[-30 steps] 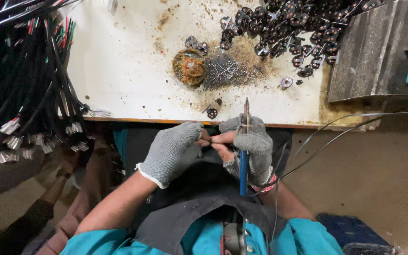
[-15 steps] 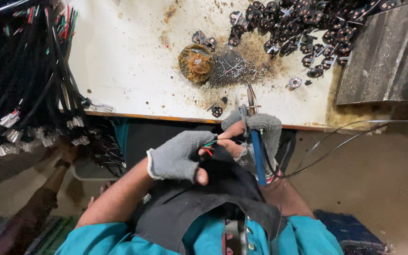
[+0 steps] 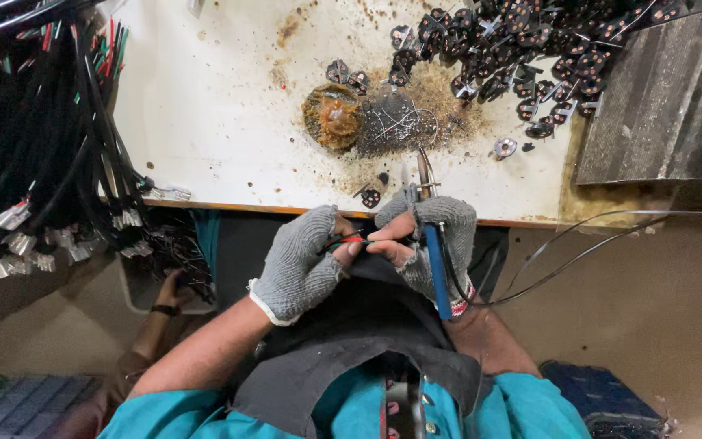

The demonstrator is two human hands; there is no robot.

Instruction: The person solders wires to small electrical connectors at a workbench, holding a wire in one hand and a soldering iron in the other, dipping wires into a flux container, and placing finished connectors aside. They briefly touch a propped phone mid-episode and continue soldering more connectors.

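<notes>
My left hand [image 3: 306,260], in a grey fingerless glove, pinches thin red and green wires [image 3: 349,241] just below the table's front edge. My right hand [image 3: 432,240], also gloved, grips a soldering iron with a blue handle [image 3: 436,264]; its metal tip [image 3: 424,172] points up over the white table [image 3: 221,122]. The fingers of both hands meet at the wire ends. The iron's black cord [image 3: 562,252] runs off to the right.
A brown, crusted round pad [image 3: 333,116] and a grey wire-wool clump [image 3: 396,122] sit mid-table. Several small black parts [image 3: 522,41] are heaped at the back right. Bundles of black cables [image 3: 34,130] hang at the left. A grey block [image 3: 660,106] lies at the right. Another person's arm [image 3: 160,313] is lower left.
Both hands have stayed together at the table edge. The iron's tip has tilted slightly and the wires sit closer between the fingertips. The view has shifted a little.
</notes>
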